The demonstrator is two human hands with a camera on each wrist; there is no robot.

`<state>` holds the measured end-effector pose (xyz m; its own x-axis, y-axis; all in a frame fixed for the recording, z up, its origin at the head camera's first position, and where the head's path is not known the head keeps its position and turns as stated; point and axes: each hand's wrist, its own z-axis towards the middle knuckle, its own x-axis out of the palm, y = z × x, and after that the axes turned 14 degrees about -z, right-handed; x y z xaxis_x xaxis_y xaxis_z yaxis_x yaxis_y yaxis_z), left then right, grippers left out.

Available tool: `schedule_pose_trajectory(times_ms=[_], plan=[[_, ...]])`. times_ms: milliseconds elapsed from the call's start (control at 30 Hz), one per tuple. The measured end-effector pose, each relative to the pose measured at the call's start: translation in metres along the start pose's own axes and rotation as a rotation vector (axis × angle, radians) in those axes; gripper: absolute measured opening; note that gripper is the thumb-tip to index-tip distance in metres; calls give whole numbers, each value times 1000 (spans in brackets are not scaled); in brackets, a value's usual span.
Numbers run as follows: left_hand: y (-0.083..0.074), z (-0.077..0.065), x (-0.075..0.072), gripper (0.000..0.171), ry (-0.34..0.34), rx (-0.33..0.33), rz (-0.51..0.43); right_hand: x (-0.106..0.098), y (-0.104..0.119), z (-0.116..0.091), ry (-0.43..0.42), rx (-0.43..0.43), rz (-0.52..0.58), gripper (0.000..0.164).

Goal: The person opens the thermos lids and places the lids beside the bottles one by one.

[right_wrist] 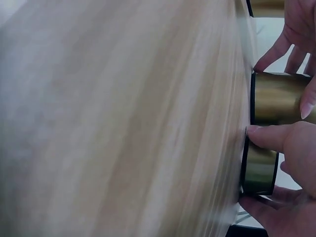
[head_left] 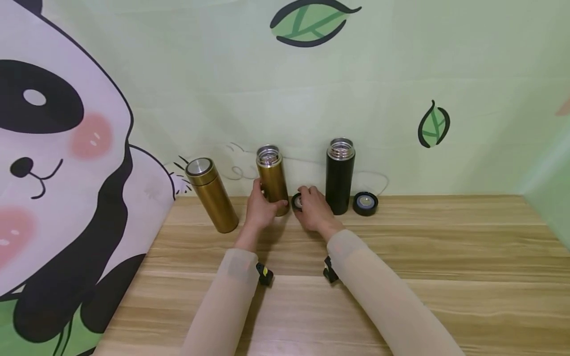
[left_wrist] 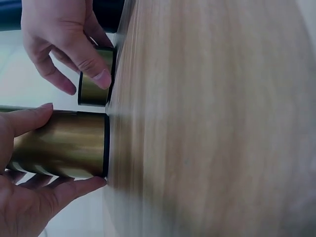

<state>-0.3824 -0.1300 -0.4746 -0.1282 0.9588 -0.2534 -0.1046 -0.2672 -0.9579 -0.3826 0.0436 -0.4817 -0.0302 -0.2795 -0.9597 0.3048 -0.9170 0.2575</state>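
Note:
My left hand [head_left: 260,211] holds an uncapped gold thermos bottle [head_left: 273,184] low on its body, thumb on one side and fingers on the other. The bottle stands upright, its steel mouth showing. Just right of it, my right hand [head_left: 316,211] grips a gold thermos lid [right_wrist: 259,170] between thumb and fingers. This lid sits on the table against the wall, beside the bottle's base. In the head view the hand covers part of the lid [head_left: 297,201], leaving a dark rim and a pale inside visible.
A capped gold thermos [head_left: 213,197] stands at the left. To the right are an uncapped black thermos [head_left: 340,184] and a black lid [head_left: 365,203] lying with its inside up. A green printed cloth wall [head_left: 392,89] rises behind the wooden table [head_left: 445,247].

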Motion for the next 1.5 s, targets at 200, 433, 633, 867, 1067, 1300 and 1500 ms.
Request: schedule_pose_trajectory(times_ms=[200,433,633,867,1067,1300,1500], plan=[[-1,-2,-2,90,-4,1,-34,-1,-2,-4,49,34,21,79],[-3,-12,-8,86,-12,27,-66,-4,-2,-16,55,23,18,83],[-2,-26,-17,87,-1,11,-35,-5,3,-26,28,3,23,84],[-7,-52,-32,87,3,21,51,-8,14,-39,-24,-29,133,81],[-9,-70,-46,82,24,52,67,-9,30,-46,-48,-52,246,76],[-7,-87,-65,71,23,72,55,-4,51,-53,-54,-59,390,69],[-4,-95,-83,62,-15,67,41,-1,65,-53,-34,-92,536,64]])
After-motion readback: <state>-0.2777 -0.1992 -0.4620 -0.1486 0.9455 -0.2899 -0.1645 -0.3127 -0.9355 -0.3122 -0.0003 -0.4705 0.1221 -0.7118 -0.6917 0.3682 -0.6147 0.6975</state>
